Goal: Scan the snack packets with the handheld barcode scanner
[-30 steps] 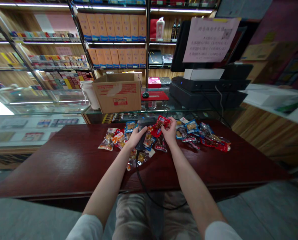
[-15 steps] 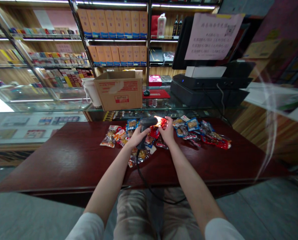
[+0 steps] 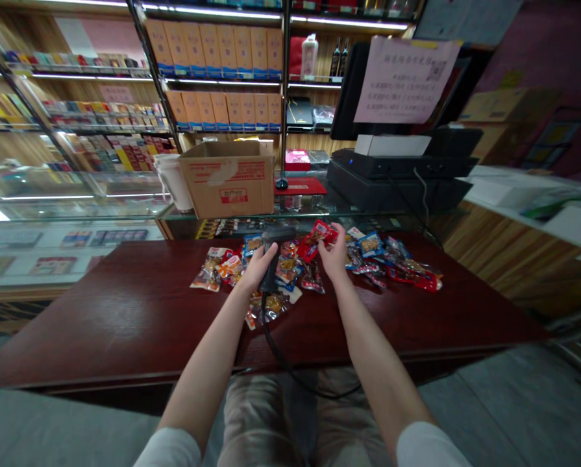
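Observation:
My left hand (image 3: pixel 258 268) grips a black corded handheld barcode scanner (image 3: pixel 273 256), its head pointing up and to the right. My right hand (image 3: pixel 333 256) pinches a red snack packet (image 3: pixel 316 240) by its lower edge, close to the scanner head and apart from it. Under both hands lies a loose spread of small vacuum-sealed snack packets (image 3: pixel 275 306) in red, blue and clear wrappers, on a dark red wooden table (image 3: pixel 124 305). The scanner's black cable (image 3: pixel 273 350) runs down past the table's near edge.
Behind the table stand a glass display counter (image 3: pixel 76 207), a cardboard box (image 3: pixel 226 188) and a white cup (image 3: pixel 172 183). A black till with a printer (image 3: pixel 397 175) sits to the right under a pink notice (image 3: pixel 406 80). Stocked shelves fill the back.
The bright red glow on the packet has gone. The red packet sits slightly farther from the scanner head, and the whole view has shifted a little.

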A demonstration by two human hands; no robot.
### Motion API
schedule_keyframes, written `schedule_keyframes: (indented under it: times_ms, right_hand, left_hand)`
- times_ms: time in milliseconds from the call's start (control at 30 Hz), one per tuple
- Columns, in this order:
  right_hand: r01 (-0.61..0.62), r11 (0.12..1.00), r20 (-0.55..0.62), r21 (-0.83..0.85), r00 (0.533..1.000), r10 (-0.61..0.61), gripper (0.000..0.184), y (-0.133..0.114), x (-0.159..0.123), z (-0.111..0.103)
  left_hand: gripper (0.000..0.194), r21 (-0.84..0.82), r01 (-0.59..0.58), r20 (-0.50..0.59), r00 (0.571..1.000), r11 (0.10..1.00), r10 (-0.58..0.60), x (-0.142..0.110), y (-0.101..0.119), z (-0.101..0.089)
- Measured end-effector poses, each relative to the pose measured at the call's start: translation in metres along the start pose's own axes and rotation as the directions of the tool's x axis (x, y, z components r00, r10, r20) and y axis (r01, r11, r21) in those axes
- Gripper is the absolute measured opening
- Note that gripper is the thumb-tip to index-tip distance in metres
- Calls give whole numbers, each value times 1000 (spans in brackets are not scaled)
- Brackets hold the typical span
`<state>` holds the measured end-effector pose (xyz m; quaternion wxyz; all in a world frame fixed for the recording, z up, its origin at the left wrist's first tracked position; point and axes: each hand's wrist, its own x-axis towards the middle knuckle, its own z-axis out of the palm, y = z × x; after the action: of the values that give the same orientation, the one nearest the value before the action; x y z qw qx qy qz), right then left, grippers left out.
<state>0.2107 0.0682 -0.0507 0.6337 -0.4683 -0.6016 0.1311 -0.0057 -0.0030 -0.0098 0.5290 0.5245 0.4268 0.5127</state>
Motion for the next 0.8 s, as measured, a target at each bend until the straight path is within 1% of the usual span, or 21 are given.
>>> schedule_keyframes:
  times_ms: [67, 100, 133, 200, 267, 333, 367, 400, 433, 467, 500, 567, 600, 633, 667, 700, 733, 767, 800]
  right_hand:
    - [32, 985, -70, -172, 997, -44, 48, 4, 20, -24]
    - [22, 962, -92, -270, 995, -49, 47, 8, 32, -38]
    - [-9, 933, -99, -360, 995, -29, 49, 13, 44, -53]
    - [-82, 853, -66, -516, 996, 55, 51, 23, 65, -83]
    - [-167, 743, -36, -648, 981, 189, 50, 34, 80, -108]
    - [-246, 595, -52, -765, 945, 322, 45, 41, 85, -125]
    - [-258, 522, -66, -813, 931, 358, 42, 43, 84, -131]
    - [-249, 463, -74, -851, 928, 364, 40, 44, 82, -134]
    - [-220, 426, -68, -878, 937, 343, 38, 43, 78, -136]
    - [-175, 413, -47, -894, 953, 300, 37, 40, 73, -136]
    - [-117, 423, -14, -898, 971, 240, 37, 35, 68, -134]
    - [19, 482, 81, -876, 991, 108, 37, 22, 58, -124]
    - [95, 518, 141, -850, 989, 51, 36, 15, 51, -115]
    - [173, 556, 216, -813, 976, 11, 35, 7, 45, -104]
    - [239, 594, 294, -768, 956, -3, 34, -1, 38, -92]
    - [284, 635, 390, -718, 920, 30, 33, -7, 30, -78]
    - [276, 679, 471, -680, 875, 116, 34, -12, 22, -64]
    - [218, 713, 517, -667, 824, 232, 40, -15, 14, -50]
    - [146, 715, 527, -684, 776, 346, 49, -17, 7, -37]
  left_hand:
    - [68, -13, 11, -5, 1000, 1000, -11, 1, 0, -3]
    - [69, -16, 13, -6, 1000, 1000, -13, 1, 0, -4]
    - [69, -17, 14, -3, 1000, 1000, -15, 2, 0, -5]
    - [70, -24, 17, 2, 1000, 1000, -17, 2, 0, -5]
    - [71, -34, 19, 8, 1000, 999, -19, 2, 0, -5]
    - [71, -38, 19, 15, 1000, 999, -19, 3, 0, -6]
    - [71, -39, 18, 16, 1000, 999, -18, 3, 0, -6]
    - [71, -40, 16, 13, 1000, 999, -16, 4, -1, -6]
    - [70, -45, 14, 5, 1000, 999, -13, 4, -1, -7]
    - [70, -53, 12, -4, 1000, 999, -13, 5, -1, -8]
    - [69, -61, 11, -12, 1000, 998, -12, 5, 0, -8]
    - [68, -70, 8, -15, 1000, 998, -9, 5, 1, -10]
    - [68, -72, 5, -14, 1000, 997, -6, 4, 2, -11]
    - [68, -71, 1, -15, 1000, 997, -2, 4, 4, -12]
    - [68, -68, -4, -21, 1000, 998, 3, 4, 5, -13]
    - [68, -65, -9, -29, 1000, 998, 8, 3, 5, -14]
    - [68, -63, -12, -34, 999, 998, 10, 3, 6, -15]
    - [68, -60, -14, -38, 999, 998, 12, 3, 6, -15]
    - [68, -57, -15, -40, 999, 998, 13, 2, 6, -16]
